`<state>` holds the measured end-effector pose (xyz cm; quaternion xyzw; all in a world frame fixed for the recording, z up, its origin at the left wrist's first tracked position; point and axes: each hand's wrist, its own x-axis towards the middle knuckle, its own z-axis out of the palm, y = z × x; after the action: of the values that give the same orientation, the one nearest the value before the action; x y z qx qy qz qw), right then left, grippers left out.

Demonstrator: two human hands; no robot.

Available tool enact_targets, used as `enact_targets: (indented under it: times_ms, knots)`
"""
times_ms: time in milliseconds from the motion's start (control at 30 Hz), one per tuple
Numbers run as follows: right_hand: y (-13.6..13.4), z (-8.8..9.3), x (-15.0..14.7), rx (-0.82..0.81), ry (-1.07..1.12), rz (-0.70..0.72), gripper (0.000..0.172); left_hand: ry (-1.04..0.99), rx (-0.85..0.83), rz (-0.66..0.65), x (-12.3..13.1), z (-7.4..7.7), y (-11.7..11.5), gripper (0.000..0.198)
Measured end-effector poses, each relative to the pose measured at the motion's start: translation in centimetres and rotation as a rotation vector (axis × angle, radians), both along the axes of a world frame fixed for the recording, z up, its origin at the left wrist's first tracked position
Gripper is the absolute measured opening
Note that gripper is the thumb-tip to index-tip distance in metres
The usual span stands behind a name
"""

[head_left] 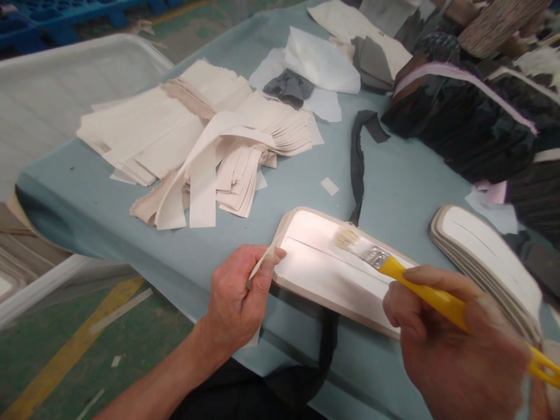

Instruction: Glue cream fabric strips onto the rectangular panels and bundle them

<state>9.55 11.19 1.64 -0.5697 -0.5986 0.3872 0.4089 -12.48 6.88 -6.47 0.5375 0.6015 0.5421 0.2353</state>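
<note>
My right hand is closed round a yellow-handled brush. Its pale bristles rest on the top white piece of a stack of cream fabric pieces lying on the blue-grey table. My left hand pinches a thin strip of white cloth at the stack's near left corner, lifting it from the edge. A second stack of similar rounded pieces lies just right of the brush.
A loose heap of cream fabric strips covers the table's far left. White and grey scraps lie at the back. Dark bundled fabric fills the far right. A black strip runs toward the stack. The table edge is near my body; green floor lies to the left.
</note>
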Motion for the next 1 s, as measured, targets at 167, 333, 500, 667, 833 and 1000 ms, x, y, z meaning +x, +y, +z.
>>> enact_targets:
  times_ms: [167,333,500,667,833,1000]
  knots:
    - [1.4,0.0,-2.6,-0.140,0.058,-0.014,0.034,-0.022,0.015,-0.037,-0.1,-0.1,-0.1,0.021]
    - [1.7,-0.3,-4.4,-0.198,0.121,-0.027,0.039,-0.032,0.025,-0.046,-0.2,-0.1,-0.2,0.018]
    - [2.5,-0.1,-5.3,-0.178,-0.003,0.028,0.040,-0.021,0.050,-0.043,-0.1,-0.4,-0.2,0.015]
    - [3.5,0.9,-4.6,-0.151,-0.138,0.183,0.041,0.044,0.015,-0.041,-0.1,-0.2,-0.1,0.017]
    - [3.4,1.9,-3.4,-0.174,-0.244,0.158,0.042,0.144,0.004,0.013,0.1,0.2,0.0,0.020]
    - [3.4,2.3,-0.9,-0.209,-0.214,0.090,0.042,0.188,-0.049,0.060,0.1,0.1,-0.1,0.024]
